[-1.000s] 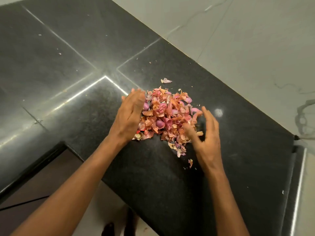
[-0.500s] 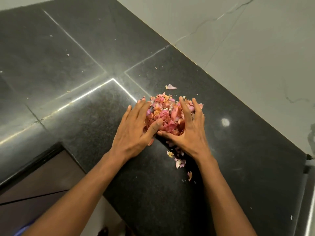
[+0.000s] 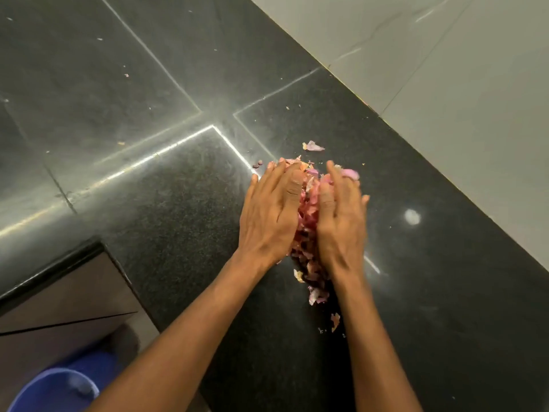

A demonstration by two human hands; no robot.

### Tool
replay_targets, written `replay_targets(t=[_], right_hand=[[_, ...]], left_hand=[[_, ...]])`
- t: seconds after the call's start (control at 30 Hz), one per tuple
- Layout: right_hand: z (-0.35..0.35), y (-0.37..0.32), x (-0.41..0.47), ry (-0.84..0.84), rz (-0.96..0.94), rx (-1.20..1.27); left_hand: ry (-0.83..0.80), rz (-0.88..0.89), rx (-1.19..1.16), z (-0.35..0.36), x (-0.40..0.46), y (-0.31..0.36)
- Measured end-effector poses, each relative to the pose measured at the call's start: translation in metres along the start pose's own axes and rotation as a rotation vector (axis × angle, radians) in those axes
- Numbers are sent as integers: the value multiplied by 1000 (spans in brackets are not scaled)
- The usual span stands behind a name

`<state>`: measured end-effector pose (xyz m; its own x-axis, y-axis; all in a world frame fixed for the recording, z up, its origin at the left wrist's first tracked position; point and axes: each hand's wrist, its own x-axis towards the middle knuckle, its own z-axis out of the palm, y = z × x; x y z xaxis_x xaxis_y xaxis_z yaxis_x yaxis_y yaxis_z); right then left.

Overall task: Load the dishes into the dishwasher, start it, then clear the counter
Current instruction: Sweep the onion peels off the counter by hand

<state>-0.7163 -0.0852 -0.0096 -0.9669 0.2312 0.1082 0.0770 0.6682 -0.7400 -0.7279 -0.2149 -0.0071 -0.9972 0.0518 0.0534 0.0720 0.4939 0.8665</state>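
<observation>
Now the left hand (image 3: 271, 215) and right hand (image 3: 340, 221), spread apart a second ago, press together around the onion peels (image 3: 307, 233) on the counter (image 3: 178, 218), fingers nearly straight; the pile looks ready to lift.

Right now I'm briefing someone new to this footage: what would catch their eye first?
The pink and orange onion peels, heaped mid-counter and squeezed between the left hand and right hand. Stray peel bits lie on the black counter beyond them, and a blue bucket sits at lower left, below the counter.
</observation>
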Motion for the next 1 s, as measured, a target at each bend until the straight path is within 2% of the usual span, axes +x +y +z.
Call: replay_targets(t=[0.07,0.17,0.27,0.33,0.37,0.43,0.57,0.77,1.0], right_hand=[[6,-6,-6,22,-22,98],[11,-18,-10,91,40,420],[22,-40,-17,124,148,714],[24,-50,-19,158,300,1025],[22,-54,-20,166,366,1161],[16,-57,-23,148,403,1282],[8,-60,-28,100,361,1258],[-5,-70,-31,124,225,1088],[-20,-93,-29,120,236,1165]], left_hand=[[26,-20,-92,7,-2,7],[110,-57,-321,12,-8,20],[129,-237,-786,13,-9,27],[88,-389,-1039,10,-13,31],[71,-417,-1054,8,-16,34],[87,-407,-1031,10,-20,39],[160,-390,-1246,11,-24,53],[214,-337,-1291,3,-23,73],[206,-324,-1459,-19,-26,93]])
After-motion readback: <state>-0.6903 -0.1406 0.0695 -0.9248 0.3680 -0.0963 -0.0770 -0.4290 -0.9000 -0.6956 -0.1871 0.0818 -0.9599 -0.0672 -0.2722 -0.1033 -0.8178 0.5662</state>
